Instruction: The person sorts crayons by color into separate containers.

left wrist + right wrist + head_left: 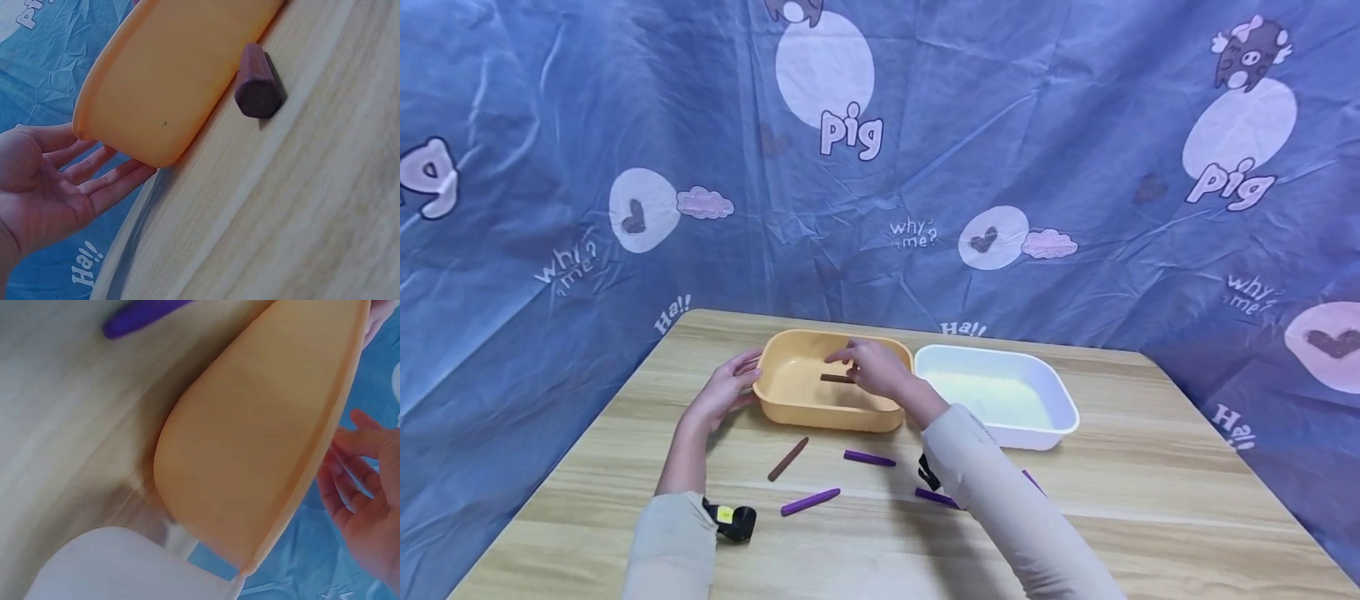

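My left hand [726,390] rests against the left end of an orange plastic basin [831,418]. In the left wrist view its fingers are stretched out along the basin's outer wall, the thumb at the rim. Over the basin's inside, my right hand [880,369] has its fingers loosely spread. Close by its fingertips is a brown crayon [835,378], its right end hidden by the hand. The right wrist view shows no crayon in the palm, as the basin wall covers the fingertips. Another brown crayon [788,458] lies on the table in front of the basin.
Purple crayons [810,502], several in all, lie on the wooden table [1150,467], some partly behind the right sleeve. A white basin [1037,437] stands against the orange one's right end. Blue printed cloth [880,275] hangs behind the table and at its sides.
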